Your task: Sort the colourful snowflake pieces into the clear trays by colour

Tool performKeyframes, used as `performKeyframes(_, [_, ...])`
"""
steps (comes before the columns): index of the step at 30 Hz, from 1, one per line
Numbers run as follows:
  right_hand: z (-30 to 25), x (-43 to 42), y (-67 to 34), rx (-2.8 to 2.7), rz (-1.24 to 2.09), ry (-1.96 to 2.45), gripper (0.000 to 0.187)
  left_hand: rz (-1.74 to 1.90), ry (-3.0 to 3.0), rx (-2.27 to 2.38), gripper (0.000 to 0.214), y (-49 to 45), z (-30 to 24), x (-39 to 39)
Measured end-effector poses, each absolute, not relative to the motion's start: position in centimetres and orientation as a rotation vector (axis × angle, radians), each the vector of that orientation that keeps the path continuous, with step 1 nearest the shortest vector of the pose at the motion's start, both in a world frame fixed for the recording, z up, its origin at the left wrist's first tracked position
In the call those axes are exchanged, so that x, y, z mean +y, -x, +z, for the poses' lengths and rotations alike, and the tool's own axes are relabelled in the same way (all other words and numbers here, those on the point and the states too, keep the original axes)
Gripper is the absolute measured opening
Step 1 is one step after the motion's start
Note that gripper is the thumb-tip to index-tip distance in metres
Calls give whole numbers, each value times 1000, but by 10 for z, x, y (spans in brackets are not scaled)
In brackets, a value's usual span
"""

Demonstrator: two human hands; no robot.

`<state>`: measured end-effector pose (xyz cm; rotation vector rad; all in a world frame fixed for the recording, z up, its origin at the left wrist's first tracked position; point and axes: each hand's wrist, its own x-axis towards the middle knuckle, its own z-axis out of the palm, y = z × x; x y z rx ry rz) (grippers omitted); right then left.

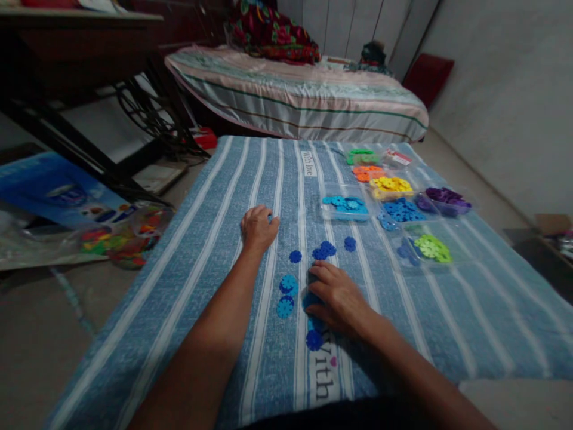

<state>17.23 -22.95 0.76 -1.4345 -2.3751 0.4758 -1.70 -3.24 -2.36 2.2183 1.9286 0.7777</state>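
Observation:
My left hand (260,227) rests on the striped cloth with its fingers curled; a bit of a blue flower-shaped disc (270,218) shows by the fingertips. Lower and to the right, my right hand (338,297) bends its fingers around a blue flower disc (308,300), mostly hidden under them. Between the hands lie overlapping light and dark blue discs (289,284), with another such pair (285,307) below. A dark blue disc (314,340) lies beneath my right hand. Beyond its fingertips are a small dark blue cluster (324,249) and single discs (295,256).
On the right of the cloth-covered table (215,203) stand clear plastic trays holding light blue (345,205), yellow (392,187), purple (447,200) and light green discs (433,248). A bed (304,95) stands behind, and a treadle sewing table (80,36) at left.

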Motion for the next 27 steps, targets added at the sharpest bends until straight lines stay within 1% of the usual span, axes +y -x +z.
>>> performKeyframes(7, [2, -230, -170, -2304, 529, 1399, 17, 791, -2211, 1919, 26, 17, -22, -33])
performKeyframes(12, [9, -219, -180, -2283, 474, 1266, 3, 802, -2209, 1919, 24, 18, -23, -32])
performKeyframes(14, [20, -203, -192, -2211, 354, 1240, 8, 803, -2214, 1920, 24, 18, -23, -33])
performKeyframes(17, [41, -172, -216, -1942, 35, 1309, 13, 803, -2217, 1922, 24, 18, -23, -33])
performKeyframes(19, [53, -156, -229, -1749, -157, 1378, 13, 801, -2217, 1924, 23, 18, -23, -33])
performKeyframes(21, [58, -150, -234, -1680, -224, 1398, 13, 801, -2219, 1927, 22, 18, -24, -33])
performKeyframes(23, [54, -157, -228, -1761, -164, 1357, 13, 801, -2222, 1929, 22, 18, -24, -33])
performKeyframes(27, [32, -191, -197, -2119, 120, 1240, 12, 768, -2222, 1927, 24, 17, -23, -33])
